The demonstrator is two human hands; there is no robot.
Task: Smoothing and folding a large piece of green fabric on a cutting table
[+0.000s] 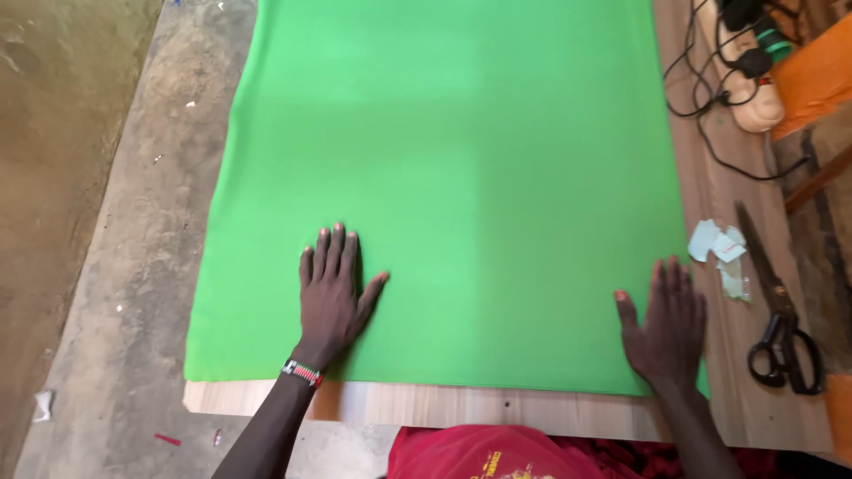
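Observation:
A large sheet of bright green fabric (461, 151) lies spread flat over a wooden table (426, 406), hanging past its left edge. My left hand (331, 293) rests palm down on the cloth near its front left, fingers together and thumb out; a beaded bracelet circles the wrist. My right hand (667, 324) lies flat on the cloth's front right corner, fingers stretched forward. Neither hand holds anything.
Black-handled scissors (774, 310) lie on the bare wood right of the cloth, beside some small paper scraps (721, 248). A white power strip (750, 75) with black cables sits at the far right. An orange board shows at the top right. Concrete floor (115, 266) lies left.

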